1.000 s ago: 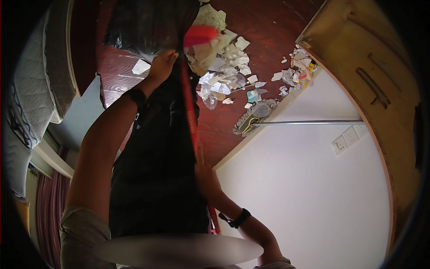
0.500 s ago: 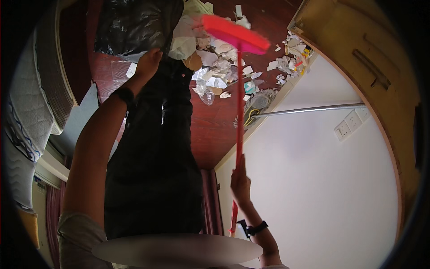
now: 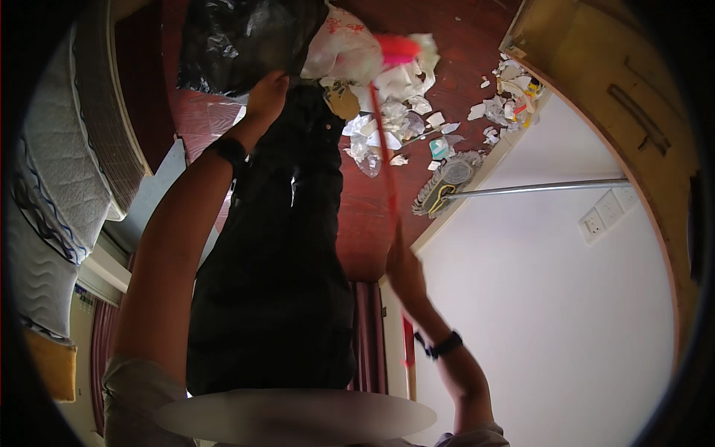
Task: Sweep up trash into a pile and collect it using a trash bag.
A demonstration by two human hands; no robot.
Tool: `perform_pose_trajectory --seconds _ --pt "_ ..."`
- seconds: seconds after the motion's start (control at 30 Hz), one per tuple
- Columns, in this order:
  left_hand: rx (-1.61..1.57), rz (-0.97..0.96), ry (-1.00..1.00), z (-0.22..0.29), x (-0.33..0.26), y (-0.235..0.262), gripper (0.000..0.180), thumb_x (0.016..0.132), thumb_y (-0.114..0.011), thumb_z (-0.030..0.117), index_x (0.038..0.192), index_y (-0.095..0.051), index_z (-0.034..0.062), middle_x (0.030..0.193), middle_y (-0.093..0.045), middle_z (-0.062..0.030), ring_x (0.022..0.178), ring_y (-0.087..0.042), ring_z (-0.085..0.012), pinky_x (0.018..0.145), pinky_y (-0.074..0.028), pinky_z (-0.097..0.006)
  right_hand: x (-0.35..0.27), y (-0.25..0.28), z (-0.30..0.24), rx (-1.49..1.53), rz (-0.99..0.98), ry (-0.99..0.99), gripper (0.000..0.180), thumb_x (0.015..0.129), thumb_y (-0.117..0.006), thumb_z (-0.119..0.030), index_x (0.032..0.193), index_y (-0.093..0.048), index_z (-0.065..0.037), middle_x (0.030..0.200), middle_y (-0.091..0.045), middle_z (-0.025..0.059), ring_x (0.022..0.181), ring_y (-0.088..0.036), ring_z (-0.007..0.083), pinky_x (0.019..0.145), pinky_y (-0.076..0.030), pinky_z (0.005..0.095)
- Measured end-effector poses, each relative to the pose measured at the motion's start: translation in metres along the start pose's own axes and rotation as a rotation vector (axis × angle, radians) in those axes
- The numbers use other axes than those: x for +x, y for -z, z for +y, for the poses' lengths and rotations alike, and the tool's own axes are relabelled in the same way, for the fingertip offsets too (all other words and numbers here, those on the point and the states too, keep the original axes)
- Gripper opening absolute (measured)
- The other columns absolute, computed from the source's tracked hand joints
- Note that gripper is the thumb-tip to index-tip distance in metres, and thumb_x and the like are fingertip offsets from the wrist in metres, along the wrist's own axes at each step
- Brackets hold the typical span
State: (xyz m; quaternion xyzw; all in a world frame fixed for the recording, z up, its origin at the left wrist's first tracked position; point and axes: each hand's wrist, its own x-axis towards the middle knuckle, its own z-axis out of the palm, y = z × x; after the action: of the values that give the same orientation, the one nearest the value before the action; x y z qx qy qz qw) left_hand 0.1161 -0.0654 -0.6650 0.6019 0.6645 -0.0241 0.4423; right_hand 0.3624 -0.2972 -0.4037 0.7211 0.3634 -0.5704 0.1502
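Note:
My left hand [image 3: 267, 95] is closed on the near edge of a black plastic bag [image 3: 234, 45] at the upper left. My right hand [image 3: 406, 272] is wrapped round the red stick of a broom [image 3: 386, 164]. The broom's pinkish-red head, smeared by motion, is among the litter just right of the bag. Close by it lie a crumpled white plastic bag [image 3: 342, 46] with red print and a tan scrap [image 3: 342, 100]. White paper and plastic scraps [image 3: 387, 123] are heaped on the dark red floor [image 3: 365, 201]. The bag's mouth cannot be made out clearly.
A grey-fringed mop [image 3: 450, 182] lies by the white wall [image 3: 521, 298], its metal handle [image 3: 544, 188] extending right. More scraps [image 3: 510, 93] sit beside a wooden furniture piece [image 3: 603, 74]. Mattresses [image 3: 59, 164] stand at the left.
The broom head has swept leftward, from over the heap to near the black bag. A printed white plastic bag now shows beside it. My left hand keeps its grip; the whole view has shifted slightly.

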Motion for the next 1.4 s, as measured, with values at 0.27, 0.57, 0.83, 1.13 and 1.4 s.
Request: perform_pose_trajectory --seconds 0.27,0.57,0.83,1.13,1.4 --pt "0.007 -0.011 0.167 -0.038 -0.008 0.000 0.033 0.089 -0.047 0.033 0.105 -0.061 0.0082 0.095 -0.064 -0.0210 0.092 -0.060 -0.0400 0.078 -0.047 -0.046 -0.118 0.028 -0.005 0.168 -0.181 -0.027 0.068 0.089 -0.049 -0.005 0.146 -0.015 -0.016 0.083 -0.061 0.0219 0.071 -0.063 0.0374 0.063 -0.051 0.0421" --pt "-0.135 0.006 0.119 -0.053 -0.010 -0.013 0.032 0.089 -0.048 0.035 0.101 -0.060 0.0074 0.094 -0.064 -0.0207 0.092 -0.059 -0.0395 0.078 -0.046 -0.045 0.010 0.071 -0.001 0.047 0.274 0.004 0.057 0.091 -0.043 -0.007 0.144 -0.022 -0.010 0.122 -0.053 0.0224 0.082 -0.062 0.0401 0.063 -0.051 0.0422" --pt "-0.080 0.004 0.144 -0.008 -0.002 0.000 0.032 0.090 -0.048 0.034 0.100 -0.060 0.0065 0.095 -0.064 -0.0188 0.093 -0.059 -0.0386 0.077 -0.046 -0.044 0.118 0.095 -0.040 -0.191 0.281 0.105 0.057 0.092 -0.042 -0.008 0.144 -0.020 -0.013 0.099 -0.061 0.0212 0.081 -0.062 0.0360 0.064 -0.050 0.0444" --pt "-0.049 -0.037 0.084 -0.025 -0.008 0.014 0.032 0.089 -0.048 0.032 0.104 -0.060 0.0070 0.096 -0.065 -0.0186 0.093 -0.060 -0.0380 0.079 -0.047 -0.043 0.040 0.048 0.018 -0.271 0.160 0.027 0.070 0.090 -0.047 -0.010 0.147 -0.007 -0.020 0.074 -0.062 0.0208 0.067 -0.062 0.0394 0.054 -0.048 0.0494" --pt "-0.007 -0.069 0.114 -0.017 -0.004 0.022 0.034 0.088 -0.048 0.035 0.105 -0.061 0.0069 0.095 -0.064 -0.0193 0.090 -0.061 -0.0378 0.077 -0.047 -0.044 -0.043 0.011 0.063 0.008 0.014 -0.161 0.066 0.090 -0.047 -0.013 0.146 -0.014 -0.021 0.073 -0.061 0.0262 0.067 -0.061 0.0442 0.055 -0.047 0.0504"
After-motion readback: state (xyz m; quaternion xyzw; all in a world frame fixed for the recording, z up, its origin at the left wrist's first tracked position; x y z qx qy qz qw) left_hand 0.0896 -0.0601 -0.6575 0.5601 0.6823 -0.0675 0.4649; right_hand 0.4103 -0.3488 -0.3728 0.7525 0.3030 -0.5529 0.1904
